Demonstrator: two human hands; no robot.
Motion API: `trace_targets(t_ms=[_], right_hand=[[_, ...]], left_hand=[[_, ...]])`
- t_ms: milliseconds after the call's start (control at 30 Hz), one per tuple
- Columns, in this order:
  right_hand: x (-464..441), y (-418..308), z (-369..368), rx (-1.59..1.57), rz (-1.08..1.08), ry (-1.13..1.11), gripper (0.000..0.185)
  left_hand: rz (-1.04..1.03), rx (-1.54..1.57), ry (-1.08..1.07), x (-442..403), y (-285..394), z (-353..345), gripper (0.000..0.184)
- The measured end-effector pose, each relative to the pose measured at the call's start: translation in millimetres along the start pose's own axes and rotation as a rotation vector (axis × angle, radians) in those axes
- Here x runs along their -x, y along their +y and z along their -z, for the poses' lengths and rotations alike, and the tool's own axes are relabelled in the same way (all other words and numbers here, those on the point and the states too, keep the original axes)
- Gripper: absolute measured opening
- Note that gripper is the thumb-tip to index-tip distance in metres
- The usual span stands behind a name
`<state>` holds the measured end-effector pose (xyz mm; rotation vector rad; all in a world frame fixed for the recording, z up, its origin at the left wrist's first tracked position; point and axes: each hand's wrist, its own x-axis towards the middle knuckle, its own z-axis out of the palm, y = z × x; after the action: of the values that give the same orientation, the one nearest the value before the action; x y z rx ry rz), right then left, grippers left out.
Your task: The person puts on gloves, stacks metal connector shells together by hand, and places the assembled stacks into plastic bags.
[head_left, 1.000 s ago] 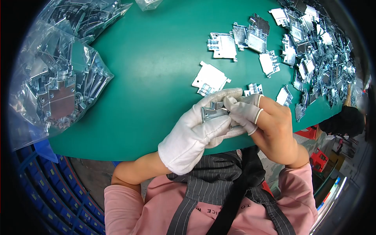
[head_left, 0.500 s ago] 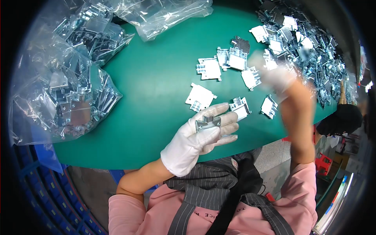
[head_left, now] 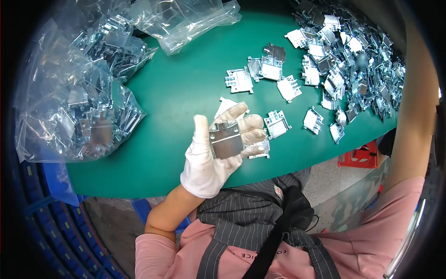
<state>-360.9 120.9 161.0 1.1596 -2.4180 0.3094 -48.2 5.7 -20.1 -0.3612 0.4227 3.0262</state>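
Observation:
My left hand [head_left: 209, 160], in a white glove, is palm up over the near part of the table. A flat metal plate [head_left: 227, 145] with small notches and holes at its top edge rests on the palm and fingers, and the thumb stands away from it. Loose metal plates [head_left: 278, 124] lie just right of the fingers, and another [head_left: 225, 106] is partly hidden behind them. My right forearm reaches up along the right edge of the view; its hand is not visible.
A large heap of metal parts [head_left: 367, 74] covers the right side of the green table [head_left: 172, 93]. Several single plates [head_left: 240, 80] lie left of it. Clear bags of parts [head_left: 100, 130] fill the left side, with a crumpled clear bag [head_left: 186, 23] at the back. A red stool [head_left: 360, 157] stands beyond the table.
My right hand has gone from the left hand, past the heap, and out of view. My left hand has opened out, and the plate's broad flat face now shows.

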Motion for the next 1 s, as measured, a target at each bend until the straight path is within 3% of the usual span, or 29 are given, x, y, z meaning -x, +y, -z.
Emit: trace_targets(t_ms=[167, 233, 267, 300, 333, 367, 500, 567, 633, 667, 767, 800, 867, 900, 1000], right_hand=[[60.9, 12.7, -7.5, 0.127, 0.106, 0.196, 0.019], [121.4, -16.3, -33.0, 0.064, 0.131, 0.033, 0.019], [144.7, -48.8, -45.4, -0.080, -0.138, -0.216, 0.026], [165.8, -49.1, -64.2, 0.207, 0.062, -0.258, 0.031], [182.5, -55.5, -76.5, 0.318, -0.035, -0.368, 0.032], [196.3, -59.7, -92.8, 0.262, 0.068, -0.104, 0.029], [215.2, -79.7, -92.4, -0.154, -0.059, -0.168, 0.019], [219.6, -86.9, -88.5, -0.449, -0.265, -0.147, 0.018], [215.7, -102.7, -79.4, -1.298, -0.619, 0.060, 0.020], [215.8, -104.0, -78.2, -1.330, -0.702, 0.098, 0.023], [215.6, -126.8, -52.4, -1.624, -0.961, -0.335, 0.033], [220.1, -129.5, -51.6, -1.700, -0.992, -0.513, 0.038], [228.0, -138.4, -58.7, -1.822, -0.896, -0.629, 0.061], [234.2, -139.6, -61.4, -1.989, -0.851, -0.645, 0.071], [233.6, -146.0, -60.1, -2.030, -0.803, -0.576, 0.077]], left_hand=[[0.014, 0.041, -0.012, 1.0, 2.1, -1.5, 0.070], [0.028, 0.049, -0.017, 1.3, 2.9, -1.6, 0.070], [0.042, 0.052, -0.016, 0.8, 2.5, -1.5, 0.069], [0.062, 0.052, -0.015, 0.7, 1.9, -0.5, 0.069], [0.079, 0.049, -0.022, 0.2, 1.7, 1.8, 0.068], [0.089, 0.049, -0.019, 0.2, 1.2, 2.4, 0.068], [0.104, 0.048, 0.043, -0.7, 1.4, -3.6, 0.064], [0.064, 0.058, 0.064, -1.1, 2.6, -3.1, 0.060], [-0.009, 0.092, 0.044, -1.4, 3.1, 2.9, 0.054], [-0.063, 0.103, 0.100, -2.5, 3.4, -0.2, 0.047], [-0.074, 0.227, 0.086, 0.4, 3.2, 7.3, 0.043], [-0.026, 0.223, 0.086, 0.3, 3.6, 4.8, 0.039], [0.011, 0.201, 0.074, 0.3, 2.8, 7.2, 0.040], [0.027, 0.192, 0.069, 0.5, 2.5, 8.5, 0.041], [0.017, 0.200, 0.077, 0.6, 2.3, 8.8, 0.041]])
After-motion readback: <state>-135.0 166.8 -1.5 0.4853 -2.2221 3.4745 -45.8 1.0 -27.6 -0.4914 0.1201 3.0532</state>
